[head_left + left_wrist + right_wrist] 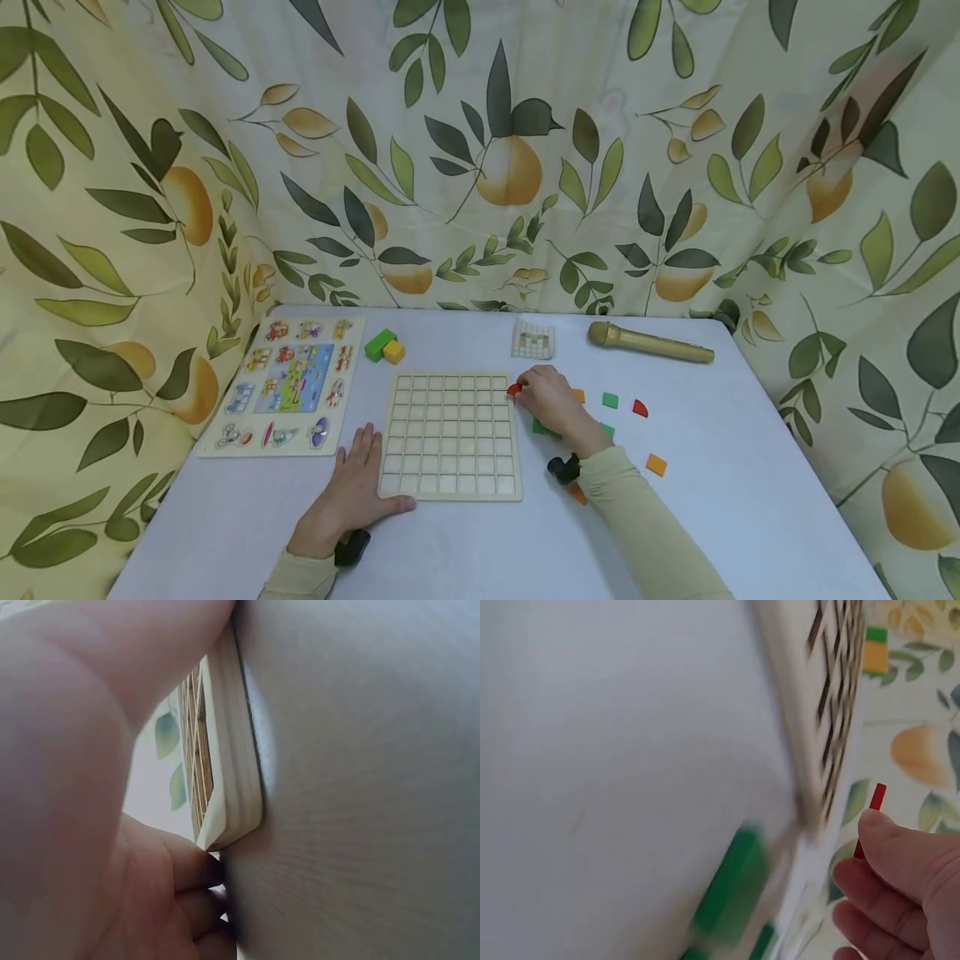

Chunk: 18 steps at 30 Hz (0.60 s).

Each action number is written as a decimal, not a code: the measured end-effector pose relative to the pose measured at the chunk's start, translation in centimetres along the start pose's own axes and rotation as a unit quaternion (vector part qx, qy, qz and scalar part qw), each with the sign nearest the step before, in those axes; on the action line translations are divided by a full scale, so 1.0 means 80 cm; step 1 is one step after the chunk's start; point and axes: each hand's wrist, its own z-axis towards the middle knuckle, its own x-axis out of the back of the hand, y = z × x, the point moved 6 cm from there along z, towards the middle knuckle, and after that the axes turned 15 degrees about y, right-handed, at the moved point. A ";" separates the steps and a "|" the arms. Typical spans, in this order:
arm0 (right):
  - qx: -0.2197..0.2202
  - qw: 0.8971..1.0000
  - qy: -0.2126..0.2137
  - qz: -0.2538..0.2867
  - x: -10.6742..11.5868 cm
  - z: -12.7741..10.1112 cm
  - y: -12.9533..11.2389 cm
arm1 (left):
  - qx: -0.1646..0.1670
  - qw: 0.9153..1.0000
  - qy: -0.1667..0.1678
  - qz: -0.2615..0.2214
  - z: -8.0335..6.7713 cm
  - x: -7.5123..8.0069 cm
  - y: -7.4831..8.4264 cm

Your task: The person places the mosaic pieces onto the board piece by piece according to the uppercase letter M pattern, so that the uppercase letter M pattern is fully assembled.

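A wooden grid board [453, 437] with square cells lies flat on the white table. My left hand [358, 483] rests at its lower left corner, fingers straight along the left side and thumb by the front edge; the left wrist view shows the board's rounded corner [236, 802] beside the fingers. Over the board's upper right edge, my right hand [551, 400] pinches a small red piece [513, 389] between thumb and fingers. In the right wrist view this red piece [878, 796] appears thin and edge-on. Green pieces [543, 429] lie partly hidden under the right hand.
Right of the board lie loose green [611, 400], red [640, 407] and orange pieces [656, 464]. A picture puzzle board [217, 442] is at the left, with green [379, 344] and yellow blocks [393, 352] beside it. Behind are a patterned card [533, 340] and a gold microphone [651, 342].
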 end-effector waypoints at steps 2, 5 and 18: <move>-0.005 1.000 -0.010 0.014 -0.003 0.003 -0.012 | -0.001 1.000 0.001 0.001 0.001 0.000 -0.001; -0.003 0.999 -0.023 0.033 -0.012 0.009 -0.031 | 0.000 1.000 0.001 0.001 0.001 -0.001 -0.002; 0.132 0.986 -0.036 0.099 -0.056 0.025 -0.128 | 0.003 1.000 0.000 -0.007 0.002 0.000 -0.005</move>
